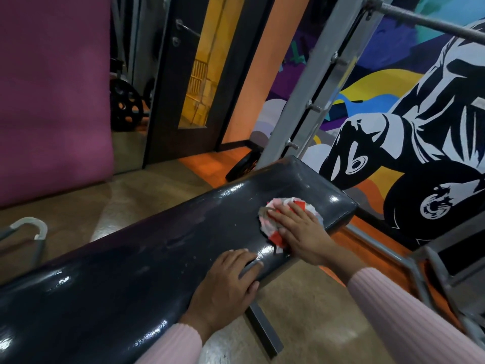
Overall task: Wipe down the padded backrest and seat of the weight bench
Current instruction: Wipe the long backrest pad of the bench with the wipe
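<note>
Head view: right hand (pixel 299 233) is pressing a red-white cloth (pixel 282 219) flat onto the black bench pad (pixel 157 248), fingers straight and slightly spread, close to the pad's far end and near edge. Left hand (pixel 228 285) is resting on the near edge, fingers together, draped over it. Bare pad is stretching leftward. Grey rack upright (pixel 309 85) is standing just behind the pad's end.

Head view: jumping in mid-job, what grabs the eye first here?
The red-and-white cloth pressed flat under the right hand near the far end of the glossy black bench pad. The left hand braces on the pad's near edge. Behind, a bright mural fills the wall.
</note>
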Demonstrator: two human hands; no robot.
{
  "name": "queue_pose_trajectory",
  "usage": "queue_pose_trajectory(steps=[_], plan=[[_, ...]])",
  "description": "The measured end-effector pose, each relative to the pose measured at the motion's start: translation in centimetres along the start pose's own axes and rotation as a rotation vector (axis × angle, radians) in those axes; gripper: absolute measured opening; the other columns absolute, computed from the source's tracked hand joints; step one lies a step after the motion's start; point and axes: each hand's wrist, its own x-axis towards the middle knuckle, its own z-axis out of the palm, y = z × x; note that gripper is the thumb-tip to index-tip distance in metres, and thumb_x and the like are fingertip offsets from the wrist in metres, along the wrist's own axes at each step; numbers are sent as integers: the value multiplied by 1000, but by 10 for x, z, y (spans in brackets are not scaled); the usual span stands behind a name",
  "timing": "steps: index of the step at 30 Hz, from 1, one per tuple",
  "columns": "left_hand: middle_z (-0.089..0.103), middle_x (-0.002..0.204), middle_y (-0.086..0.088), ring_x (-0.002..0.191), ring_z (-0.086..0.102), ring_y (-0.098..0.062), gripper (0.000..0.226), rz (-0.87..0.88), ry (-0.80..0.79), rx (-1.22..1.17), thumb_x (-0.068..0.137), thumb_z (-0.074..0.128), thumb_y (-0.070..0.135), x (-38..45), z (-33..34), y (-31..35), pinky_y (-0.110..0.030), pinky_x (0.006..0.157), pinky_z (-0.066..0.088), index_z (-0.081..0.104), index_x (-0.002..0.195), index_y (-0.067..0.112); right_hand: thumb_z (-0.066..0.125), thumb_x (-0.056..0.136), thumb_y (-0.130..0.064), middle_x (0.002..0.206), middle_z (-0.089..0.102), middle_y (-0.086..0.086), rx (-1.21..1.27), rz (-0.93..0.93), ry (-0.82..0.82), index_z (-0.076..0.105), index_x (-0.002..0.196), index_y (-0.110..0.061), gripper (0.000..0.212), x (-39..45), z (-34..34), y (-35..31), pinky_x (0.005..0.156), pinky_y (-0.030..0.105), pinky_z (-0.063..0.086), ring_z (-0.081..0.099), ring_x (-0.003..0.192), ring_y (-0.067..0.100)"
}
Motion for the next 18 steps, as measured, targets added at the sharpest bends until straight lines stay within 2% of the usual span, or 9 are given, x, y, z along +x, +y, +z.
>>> queue_pose_trajectory(steps=[3, 5, 7, 10, 13, 16, 18], plan=[[60, 115, -2, 111, 54, -19, 30, 9, 19, -9, 85, 59, 26, 1, -1, 2, -37, 95, 46, 60, 115, 19, 15, 98, -51, 161, 3, -12, -41, 109, -12, 11, 149, -44, 52, 39, 1, -17, 119, 47, -1, -3, 149, 19], [60, 115, -2, 111, 54, -18, 30, -1, 27, -13, 85, 59, 26, 1, -3, 3, -36, 96, 45, 62, 114, 19, 11, 96, -51, 162, 3, -10, -80, 67, -18, 10, 150, -43, 55, 46, 7, -36, 118, 48, 0, -4, 149, 21], [60, 116, -1, 111, 53, -17, 31, -6, 27, -19, 85, 59, 25, 2, -4, 4, -35, 97, 44, 63, 114, 19, 3, 91, -54, 161, 3, -12, -76, -48, -22, 11, 150, -43, 60, 32, 11, -44, 117, 45, -1, -5, 148, 18], [60, 117, 0, 111, 52, -17, 33, 5, 20, -9, 84, 59, 25, 2, -7, 4, -33, 98, 43, 62, 117, 19, 7, 93, -54, 159, 3, -19, -12, -129, -22, 13, 148, -45, 56, 4, 10, -30, 115, 33, -4, -8, 145, 6], [60, 115, 0, 111, 52, -17, 30, 8, 25, -10, 84, 60, 26, 2, -5, 3, -34, 96, 43, 62, 114, 19, 3, 89, -59, 159, 4, -19, -17, -31, -13, 11, 147, -49, 60, 13, 3, -11, 119, 39, 0, -5, 148, 10], [60, 113, 0, 111, 52, -17, 30, 3, 34, -9, 83, 60, 26, 2, -3, 4, -34, 96, 44, 62, 112, 19, 12, 94, -54, 161, 3, -15, -57, 130, -16, 9, 148, -47, 55, 53, 1, -17, 118, 44, 1, -2, 149, 18], [61, 114, -1, 111, 53, -18, 31, 8, 26, -2, 83, 60, 26, 1, -3, 4, -35, 96, 45, 62, 113, 19, 18, 100, -48, 161, 1, -12, -66, 126, -37, 8, 150, -44, 51, 68, 3, -36, 117, 47, 0, -3, 149, 21]])
